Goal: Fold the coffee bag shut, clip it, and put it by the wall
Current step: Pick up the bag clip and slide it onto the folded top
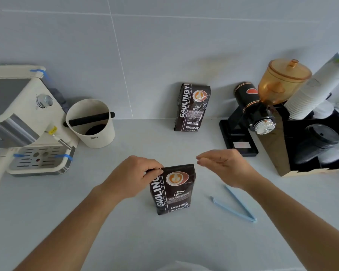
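we see a dark coffee bag (173,189) standing upright on the pale counter (125,231), printed "gaolin…", "baked.coffee" and "net weight" beside a latte-art emblem. our left hand (134,178) pinches the bag's top left corner between thumb and fingers; our right hand (224,165) hovers just beside the top right corner, fingers loosely extended, gripping nothing. a light blue clip (235,205) lies spread apart on the counter to the right. a second bag (192,108) reading "gaolingyu" leans against the tiled wall (164,45).
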Demonstrator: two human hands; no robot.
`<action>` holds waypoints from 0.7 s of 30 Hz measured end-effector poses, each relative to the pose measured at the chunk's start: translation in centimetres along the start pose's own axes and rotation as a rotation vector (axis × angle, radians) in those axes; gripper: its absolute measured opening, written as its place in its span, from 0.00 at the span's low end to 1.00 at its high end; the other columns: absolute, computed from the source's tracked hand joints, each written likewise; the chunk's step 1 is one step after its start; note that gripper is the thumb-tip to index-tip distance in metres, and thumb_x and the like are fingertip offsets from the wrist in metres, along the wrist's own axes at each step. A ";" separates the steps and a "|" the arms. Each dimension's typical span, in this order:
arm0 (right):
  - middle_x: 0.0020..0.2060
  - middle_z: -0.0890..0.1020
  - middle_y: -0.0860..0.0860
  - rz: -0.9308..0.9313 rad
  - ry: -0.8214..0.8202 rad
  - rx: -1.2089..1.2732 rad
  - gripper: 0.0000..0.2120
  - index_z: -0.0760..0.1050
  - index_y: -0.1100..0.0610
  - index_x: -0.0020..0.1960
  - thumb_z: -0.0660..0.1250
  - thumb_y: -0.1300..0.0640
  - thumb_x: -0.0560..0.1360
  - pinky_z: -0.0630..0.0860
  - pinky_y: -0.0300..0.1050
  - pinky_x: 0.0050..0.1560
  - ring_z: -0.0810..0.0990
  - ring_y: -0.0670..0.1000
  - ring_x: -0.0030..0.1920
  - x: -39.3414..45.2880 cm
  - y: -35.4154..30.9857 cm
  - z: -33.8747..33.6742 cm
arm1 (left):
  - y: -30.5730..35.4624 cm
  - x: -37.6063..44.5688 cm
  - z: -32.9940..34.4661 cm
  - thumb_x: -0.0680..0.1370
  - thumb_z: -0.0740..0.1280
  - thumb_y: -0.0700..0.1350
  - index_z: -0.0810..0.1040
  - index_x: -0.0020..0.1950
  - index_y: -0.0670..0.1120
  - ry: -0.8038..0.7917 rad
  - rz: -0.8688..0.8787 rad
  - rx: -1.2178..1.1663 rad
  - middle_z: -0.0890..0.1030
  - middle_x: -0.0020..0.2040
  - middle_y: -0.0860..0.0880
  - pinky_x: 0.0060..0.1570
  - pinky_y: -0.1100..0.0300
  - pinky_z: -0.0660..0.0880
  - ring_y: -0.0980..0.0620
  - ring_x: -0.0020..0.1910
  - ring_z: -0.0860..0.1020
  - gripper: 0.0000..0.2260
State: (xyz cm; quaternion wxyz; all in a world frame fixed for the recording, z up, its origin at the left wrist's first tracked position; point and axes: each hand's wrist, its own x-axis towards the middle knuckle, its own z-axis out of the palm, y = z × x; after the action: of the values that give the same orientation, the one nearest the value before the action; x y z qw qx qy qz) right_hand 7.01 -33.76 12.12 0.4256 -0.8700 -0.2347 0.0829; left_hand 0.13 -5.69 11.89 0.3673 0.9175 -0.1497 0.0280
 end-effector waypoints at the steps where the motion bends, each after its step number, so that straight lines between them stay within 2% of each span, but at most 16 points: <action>1: 0.40 0.84 0.36 0.068 0.034 0.004 0.07 0.85 0.54 0.51 0.70 0.56 0.76 0.77 0.27 0.45 0.84 0.37 0.43 -0.5 1.1 -0.6 | -0.1 -0.1 0.1 0.77 0.69 0.43 0.84 0.47 0.47 0.007 -0.004 -0.006 0.86 0.39 0.52 0.35 0.53 0.78 0.56 0.37 0.82 0.04; 6: 0.38 0.82 0.34 0.365 0.051 -0.211 0.05 0.84 0.47 0.48 0.70 0.54 0.76 0.68 0.23 0.39 0.80 0.35 0.38 -4.3 7.1 -1.6 | -0.4 -0.5 0.7 0.76 0.70 0.40 0.84 0.46 0.48 0.054 -0.026 -0.057 0.86 0.38 0.54 0.35 0.63 0.76 0.57 0.38 0.82 0.04; 9: 0.42 0.85 0.43 0.521 0.041 -0.314 0.06 0.84 0.49 0.49 0.69 0.54 0.76 0.72 0.34 0.42 0.80 0.42 0.39 -6.8 10.5 -0.5 | -0.6 -0.7 0.9 0.75 0.70 0.42 0.83 0.45 0.50 0.100 -0.052 -0.090 0.84 0.38 0.55 0.32 0.68 0.73 0.56 0.37 0.81 0.03; 11: 0.40 0.83 0.44 0.640 0.052 -0.335 0.06 0.82 0.48 0.50 0.68 0.54 0.75 0.75 0.42 0.45 0.81 0.49 0.43 -8.3 12.0 0.1 | -0.5 -0.8 1.1 0.75 0.69 0.45 0.82 0.46 0.50 0.123 -0.053 -0.103 0.84 0.42 0.57 0.32 0.69 0.73 0.56 0.37 0.81 0.03; 16: 0.44 0.81 0.49 0.790 0.015 -0.398 0.09 0.79 0.49 0.54 0.68 0.51 0.74 0.76 0.44 0.43 0.79 0.53 0.44 -10.9 14.6 0.8 | -0.3 -1.0 1.4 0.74 0.68 0.45 0.81 0.48 0.52 0.162 -0.054 -0.106 0.83 0.43 0.56 0.33 0.62 0.75 0.52 0.36 0.81 0.04; 21: 0.45 0.81 0.52 0.862 -0.006 -0.435 0.06 0.78 0.49 0.49 0.68 0.50 0.72 0.73 0.44 0.41 0.78 0.56 0.44 -11.0 15.4 1.1 | 0.1 -1.2 1.6 0.74 0.68 0.45 0.80 0.50 0.53 0.172 -0.072 -0.108 0.82 0.43 0.63 0.32 0.69 0.75 0.59 0.38 0.82 0.06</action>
State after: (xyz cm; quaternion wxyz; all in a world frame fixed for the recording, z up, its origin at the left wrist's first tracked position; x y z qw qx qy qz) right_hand 2.17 -46.38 -1.15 0.1600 -0.9566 0.1342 0.2030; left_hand -1.16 -6.54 10.65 0.4286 0.8953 -0.0858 0.0855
